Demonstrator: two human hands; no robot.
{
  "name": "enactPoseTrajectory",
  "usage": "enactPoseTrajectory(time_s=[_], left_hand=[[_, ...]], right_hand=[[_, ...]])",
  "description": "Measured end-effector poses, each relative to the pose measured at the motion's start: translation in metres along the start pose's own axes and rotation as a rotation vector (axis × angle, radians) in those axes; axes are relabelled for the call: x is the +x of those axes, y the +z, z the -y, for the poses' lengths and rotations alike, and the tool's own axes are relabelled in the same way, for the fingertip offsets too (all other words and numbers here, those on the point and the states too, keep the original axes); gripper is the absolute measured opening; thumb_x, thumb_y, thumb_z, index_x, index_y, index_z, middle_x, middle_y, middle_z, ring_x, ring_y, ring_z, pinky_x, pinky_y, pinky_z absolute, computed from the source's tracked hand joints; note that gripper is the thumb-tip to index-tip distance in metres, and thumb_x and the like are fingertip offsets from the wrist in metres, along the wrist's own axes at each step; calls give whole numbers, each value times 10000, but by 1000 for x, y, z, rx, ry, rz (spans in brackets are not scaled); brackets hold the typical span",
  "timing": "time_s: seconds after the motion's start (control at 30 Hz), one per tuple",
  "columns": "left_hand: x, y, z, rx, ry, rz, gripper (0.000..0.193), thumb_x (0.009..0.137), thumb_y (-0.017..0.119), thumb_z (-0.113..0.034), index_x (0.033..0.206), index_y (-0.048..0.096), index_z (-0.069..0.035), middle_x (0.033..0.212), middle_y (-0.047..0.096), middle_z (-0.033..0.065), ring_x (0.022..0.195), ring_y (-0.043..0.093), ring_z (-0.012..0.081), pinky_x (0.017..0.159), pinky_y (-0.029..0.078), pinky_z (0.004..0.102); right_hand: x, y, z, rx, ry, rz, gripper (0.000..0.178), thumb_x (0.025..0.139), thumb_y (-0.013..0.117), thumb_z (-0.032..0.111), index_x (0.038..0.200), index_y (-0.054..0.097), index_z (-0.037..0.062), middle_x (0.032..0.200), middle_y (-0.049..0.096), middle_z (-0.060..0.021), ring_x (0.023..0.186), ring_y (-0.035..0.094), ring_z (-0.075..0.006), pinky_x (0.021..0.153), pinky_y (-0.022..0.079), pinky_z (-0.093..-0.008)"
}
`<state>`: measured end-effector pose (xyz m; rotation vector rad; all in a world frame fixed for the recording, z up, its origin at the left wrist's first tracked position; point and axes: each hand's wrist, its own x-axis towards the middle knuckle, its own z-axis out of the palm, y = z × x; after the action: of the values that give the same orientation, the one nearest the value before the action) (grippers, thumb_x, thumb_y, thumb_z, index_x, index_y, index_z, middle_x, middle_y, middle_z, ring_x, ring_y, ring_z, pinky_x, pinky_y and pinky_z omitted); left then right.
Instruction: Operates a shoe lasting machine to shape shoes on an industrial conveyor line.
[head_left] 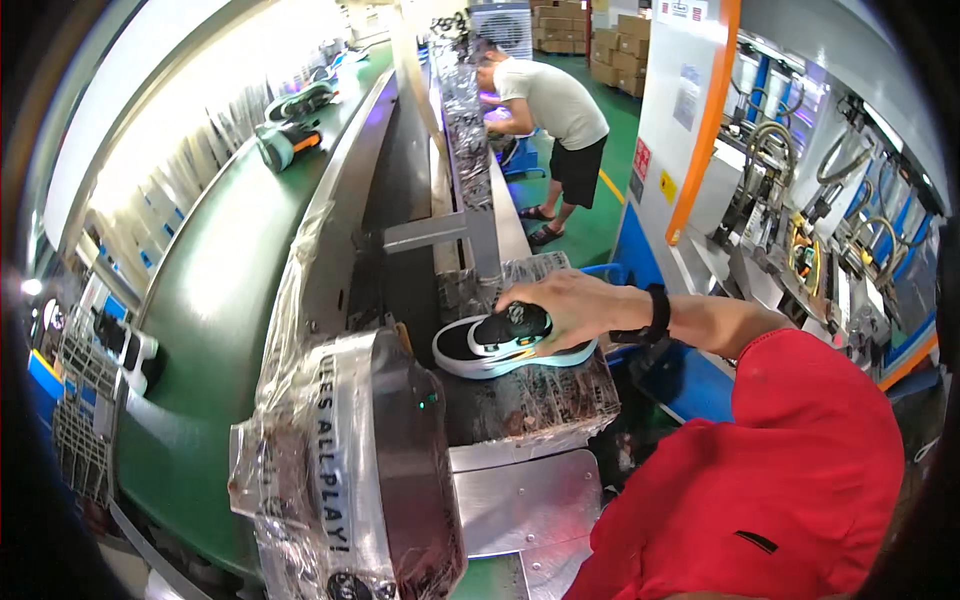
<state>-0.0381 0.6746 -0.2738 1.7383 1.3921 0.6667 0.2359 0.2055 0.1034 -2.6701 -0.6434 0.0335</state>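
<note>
My right hand reaches in from the right, a dark band on its wrist and a red sleeve up the arm. Its fingers are wrapped round the black upper part of a sneaker. The shoe has a black-and-white body, a pale blue-white sole and small orange marks, with its toe pointing left. Beneath it is a block wrapped in brown, film-covered material; my palm and fingers hide part of the shoe's opening. My left hand is out of view.
A green conveyor belt runs along the left, carrying shoes farther up. A film-wrapped machine head stands close at front left, beside a metal plate. Machinery with hoses lines the right. Another person bends over work beyond.
</note>
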Motion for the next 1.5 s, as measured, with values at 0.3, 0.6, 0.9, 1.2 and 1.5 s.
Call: enactPoseTrajectory(time_s=[0.3, 0.6, 0.9, 1.2, 1.5], left_hand=[[-39, 37, -2, -166, 125, 126, 349, 832, 703, -34, 1149, 605, 76, 1035, 669, 186, 854, 648, 254, 738, 572, 383], [-285, 41, -116, -422, 26, 1096, 134, 817, 663, 39, 931, 705, 95, 1061, 689, 235, 883, 689, 267, 822, 578, 341], [-424, -20, -257, -631, 394, 1342, 673, 979, 539, -478, 1354, 443, 73, 1295, 543, 231, 1148, 582, 326, 969, 486, 482], [-670, -16, -341, -515, 634, 1971, 563, 970, 557, -193, 1424, 354, 71, 1346, 510, 151, 1199, 522, 227, 1028, 404, 359], [-906, 43, -318, -107, 578, 2469, 571, 1004, 548, -310, 1410, 413, 69, 1294, 561, 157, 1115, 588, 205, 927, 460, 301]], right_hand=[[-11, 2, -1, 1, -120, -148, 626, 682, 793, 255, 1210, 565, 7, 802, 677, -224, 789, 686, -383, 729, 544, -461], [-57, 10, -15, 92, -247, -424, 697, 703, 780, 170, 1293, 446, 8, 917, 650, -212, 813, 682, -350, 679, 546, -421], [-244, -8, -59, 964, -32, -752, 663, 712, 818, 145, 1301, 525, 68, 1113, 668, -129, 1024, 640, -190, 921, 486, -330], [-473, -43, -134, 1102, 327, -1109, 681, 690, 760, 40, 1312, 485, -3, 1193, 597, -48, 1114, 540, -118, 1013, 404, -281], [-672, -59, -188, 715, 865, -1703, 623, 667, 782, 83, 1247, 563, 25, 1140, 615, -74, 1053, 569, -149, 954, 452, -293]])
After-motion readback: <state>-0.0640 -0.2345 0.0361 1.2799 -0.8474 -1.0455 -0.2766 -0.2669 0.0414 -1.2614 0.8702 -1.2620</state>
